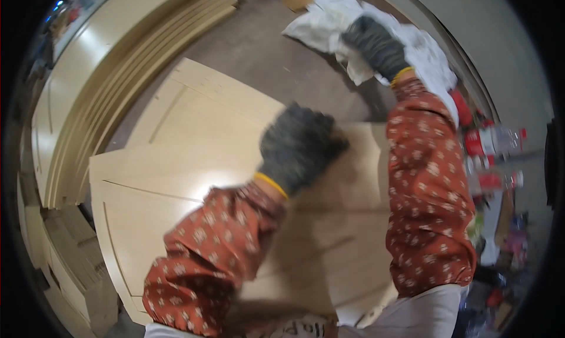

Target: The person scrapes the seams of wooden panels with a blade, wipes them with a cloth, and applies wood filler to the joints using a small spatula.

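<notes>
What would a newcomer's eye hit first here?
Probably the red floral sleeves, coming up from the lower edge on both sides. Then the dark-gloved left hand, blurred over the pale flat panels mid-picture, and the dark-gloved right hand at the crumpled white bundle, upper right. More pale panels stand stacked along the upper left.

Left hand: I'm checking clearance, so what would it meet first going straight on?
The left hand would probably first meet the crumpled white material at the right hand, though depth is unclear.

Smooth, glossy wooden panel (156, 168)
</notes>
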`<state>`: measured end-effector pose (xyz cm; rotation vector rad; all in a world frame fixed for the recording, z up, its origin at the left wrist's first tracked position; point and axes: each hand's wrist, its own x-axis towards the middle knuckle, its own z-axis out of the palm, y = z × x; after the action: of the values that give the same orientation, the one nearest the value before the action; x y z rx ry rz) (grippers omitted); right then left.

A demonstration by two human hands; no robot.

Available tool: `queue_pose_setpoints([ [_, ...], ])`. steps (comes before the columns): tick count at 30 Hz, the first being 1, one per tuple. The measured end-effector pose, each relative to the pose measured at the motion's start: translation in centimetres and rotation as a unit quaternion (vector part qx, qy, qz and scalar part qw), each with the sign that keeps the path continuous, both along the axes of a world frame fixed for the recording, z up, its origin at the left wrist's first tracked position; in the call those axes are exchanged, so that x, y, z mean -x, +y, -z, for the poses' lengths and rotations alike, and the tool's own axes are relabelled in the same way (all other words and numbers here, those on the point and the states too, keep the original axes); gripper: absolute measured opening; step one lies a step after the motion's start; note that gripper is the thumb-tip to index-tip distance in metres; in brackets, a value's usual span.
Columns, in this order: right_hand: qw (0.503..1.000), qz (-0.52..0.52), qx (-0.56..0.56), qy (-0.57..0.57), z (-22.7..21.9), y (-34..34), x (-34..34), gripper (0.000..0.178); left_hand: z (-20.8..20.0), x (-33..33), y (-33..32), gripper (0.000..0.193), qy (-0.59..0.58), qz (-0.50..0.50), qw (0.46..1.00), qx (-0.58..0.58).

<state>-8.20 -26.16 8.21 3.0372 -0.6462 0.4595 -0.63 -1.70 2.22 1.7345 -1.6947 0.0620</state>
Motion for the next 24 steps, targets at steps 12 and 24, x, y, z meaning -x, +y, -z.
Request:
queue_pose_setpoints([
  [12,0.904,0.354,0.021,-0.24,-7.7,31.6,28.9,0.04,-3.3,1.1,1.2,0.051,-0.045,-0.005,0.984,-0.173],
  [24,0.945,0.314,0.066,-0.055,5.4,35.9,21.3,0.015,-3.4,1.8,1.5,0.052,-0.087,0.01,0.982,-0.169],
])
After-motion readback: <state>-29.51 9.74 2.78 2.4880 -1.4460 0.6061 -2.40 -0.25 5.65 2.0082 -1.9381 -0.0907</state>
